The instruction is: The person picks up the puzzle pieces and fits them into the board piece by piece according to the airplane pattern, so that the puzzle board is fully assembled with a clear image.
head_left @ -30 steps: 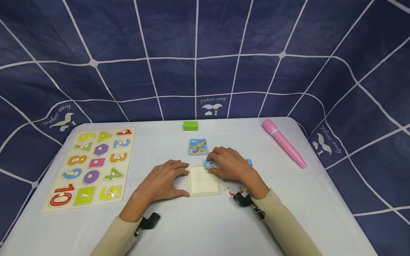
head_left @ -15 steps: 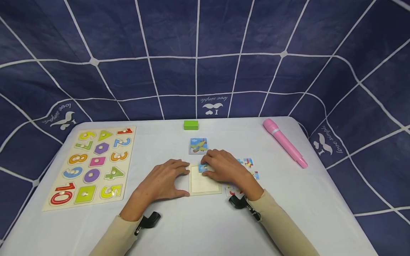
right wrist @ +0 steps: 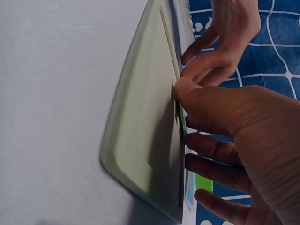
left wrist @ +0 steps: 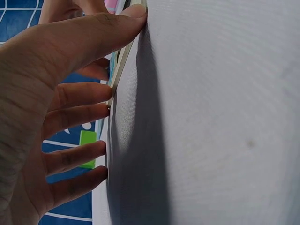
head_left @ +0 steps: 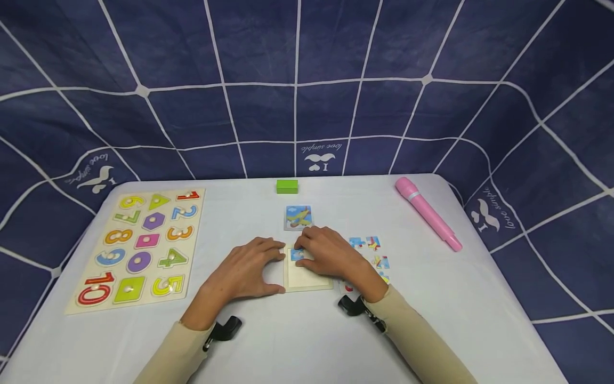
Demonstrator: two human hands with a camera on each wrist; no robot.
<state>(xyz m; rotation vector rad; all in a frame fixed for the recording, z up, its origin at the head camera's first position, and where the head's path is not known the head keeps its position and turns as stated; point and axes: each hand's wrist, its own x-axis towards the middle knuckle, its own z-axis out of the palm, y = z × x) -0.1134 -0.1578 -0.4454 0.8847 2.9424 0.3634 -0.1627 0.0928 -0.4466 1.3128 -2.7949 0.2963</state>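
A shallow wooden puzzle tray [head_left: 309, 289] lies before me, its raised rim also showing in the right wrist view. My left hand [head_left: 245, 268] rests at its left side, thumb by the near corner and fingertips along the edge, the fingers fairly straight. Between thumb and fingers my right hand [head_left: 331, 256] pinches a small blue puzzle piece [head_left: 296, 254] at the tray's far left corner. Part of that piece is hidden by the fingers. Several loose puzzle pieces [head_left: 381, 262] lie right of the tray, some covered by the right forearm.
Behind the tray sits a square airplane picture [head_left: 298, 217], with a green block [head_left: 287, 186] farther back. A number-and-shape board [head_left: 136, 248] lies on the left. At the right is a pink toy microphone [head_left: 429, 214]. A dark blue grid cloth [head_left: 259, 117] rises behind the white table.
My right hand has carried the blue piece left across the tray to its far left corner. More loose pieces now show beside the right forearm. My left hand stays at the tray's edge.
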